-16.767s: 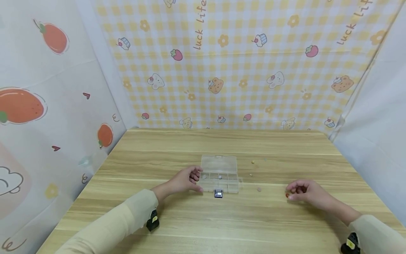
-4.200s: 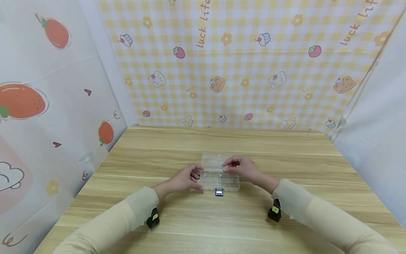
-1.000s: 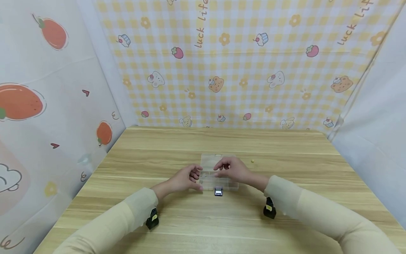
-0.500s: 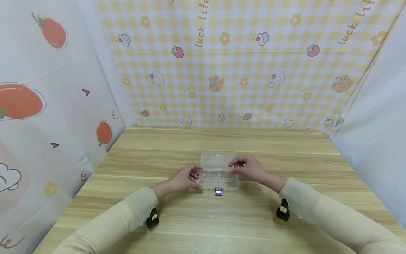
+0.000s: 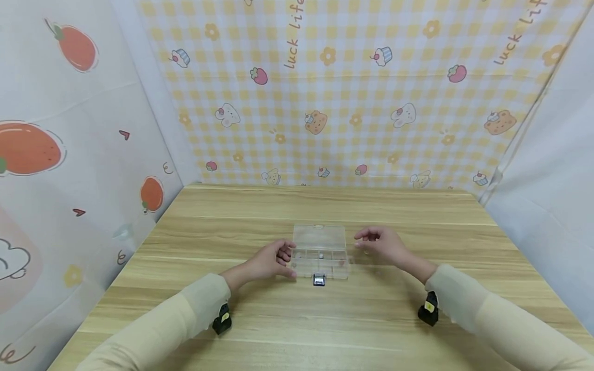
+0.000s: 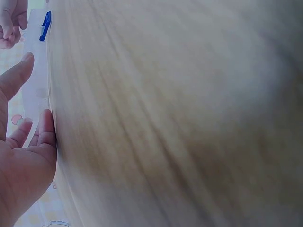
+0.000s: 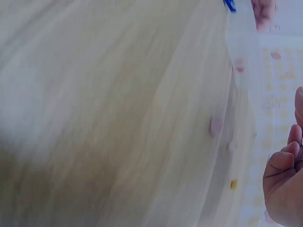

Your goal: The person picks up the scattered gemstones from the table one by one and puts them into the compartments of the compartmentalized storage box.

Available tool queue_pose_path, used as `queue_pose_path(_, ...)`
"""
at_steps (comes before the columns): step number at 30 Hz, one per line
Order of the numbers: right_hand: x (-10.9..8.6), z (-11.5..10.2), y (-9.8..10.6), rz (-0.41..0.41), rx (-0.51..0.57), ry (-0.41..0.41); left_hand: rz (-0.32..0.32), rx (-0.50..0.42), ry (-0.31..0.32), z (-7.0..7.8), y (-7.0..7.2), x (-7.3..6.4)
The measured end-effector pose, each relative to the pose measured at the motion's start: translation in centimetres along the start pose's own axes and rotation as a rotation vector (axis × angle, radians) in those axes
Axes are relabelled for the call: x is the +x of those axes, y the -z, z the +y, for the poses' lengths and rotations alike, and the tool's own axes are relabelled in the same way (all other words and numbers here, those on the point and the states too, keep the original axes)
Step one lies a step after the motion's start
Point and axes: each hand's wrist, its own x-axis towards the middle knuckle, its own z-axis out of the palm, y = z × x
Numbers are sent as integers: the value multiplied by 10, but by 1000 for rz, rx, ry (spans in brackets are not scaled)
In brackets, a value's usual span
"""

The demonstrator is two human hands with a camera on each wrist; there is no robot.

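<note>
A clear plastic compartment box point(image 5: 332, 271) with a dark blue latch point(image 5: 318, 280) lies on the table, its lid point(image 5: 320, 237) folded back. My left hand point(image 5: 269, 262) holds the box's left end, thumb by the front corner and fingers by the rear. Small pieces sit in the compartments, among them a white one point(image 5: 321, 256) and a red one point(image 7: 240, 65). My right hand point(image 5: 382, 246) hovers just right of the box, fingers loosely bent, a gap between thumb and forefinger, nothing visible in it. Near it lie a pink piece point(image 7: 216, 126), a whitish piece point(image 7: 232, 145) and a yellow piece point(image 7: 234, 183).
The wooden table point(image 5: 287, 319) runs back to a yellow checked cloth point(image 5: 287, 98). White cloth with fruit prints point(image 5: 93, 170) hangs at the left, and plain white cloth point(image 5: 552, 196) at the right. A black wrist camera point(image 5: 223, 319) sits on each sleeve.
Earlier the right hand pinched an orange-red piece off to the right; later it was over the box. It has now moved right, off the box. The left hand has stayed at the box's left end.
</note>
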Motion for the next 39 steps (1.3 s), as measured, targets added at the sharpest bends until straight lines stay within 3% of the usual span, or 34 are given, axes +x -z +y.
queue_pose_path(25,20,45,38,80,-74,-103,3,-2,3,1,0,-1)
queue_pose_path(32,24,48,39,60,-104,-111,2,-5,-15,1,0,-1)
queue_pose_path(39,29,49,35,47,-102,-134,-2,0,8,2,0,-2)
